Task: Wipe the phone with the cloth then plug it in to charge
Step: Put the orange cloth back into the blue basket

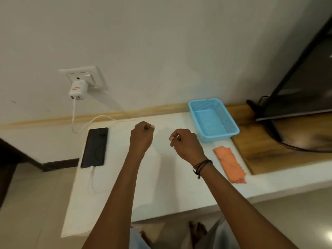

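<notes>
A black phone (94, 147) lies flat at the left of the white table (161, 186), with a white plug in its near end. A white charger (78, 91) sits in the wall socket (84, 76). Its white cable (100, 117) hangs down, loops onto the table and runs thinly to my left hand (141, 139), which is closed on it above the table's middle. My right hand (186, 144) is closed too, pinching a thin white bit that looks like the same cable. The folded orange cloth (229, 164) lies to the right of my right hand, untouched.
An empty blue plastic basket (233, 126) stands at the back right of the table. Right of it is a wooden surface (269, 150) with a dark screen (305, 78) and black cords. The table's left edge runs just beside the phone. Bare feet show below.
</notes>
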